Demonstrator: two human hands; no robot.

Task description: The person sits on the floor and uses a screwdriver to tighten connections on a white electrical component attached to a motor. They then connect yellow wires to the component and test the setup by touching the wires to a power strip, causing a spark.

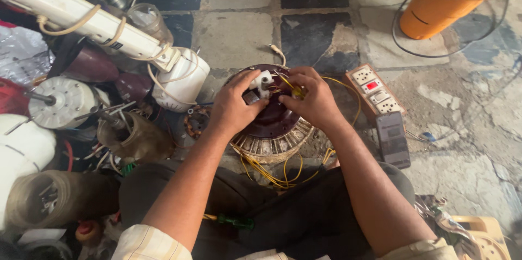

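A round ceiling-fan motor with a dark maroon top and a ribbed metal rim lies on the stone floor in front of my knees. My left hand rests on its top and pinches a small white connector block. My right hand is curled over the motor's hub, fingers closed on thin yellow wires. More yellow wire loops from under the motor toward my lap.
A wooden switch-and-socket board and a dark phone lie to the right. Left is a pile of motors, a white casing, a long white fixture and jars. An orange appliance stands at the far right.
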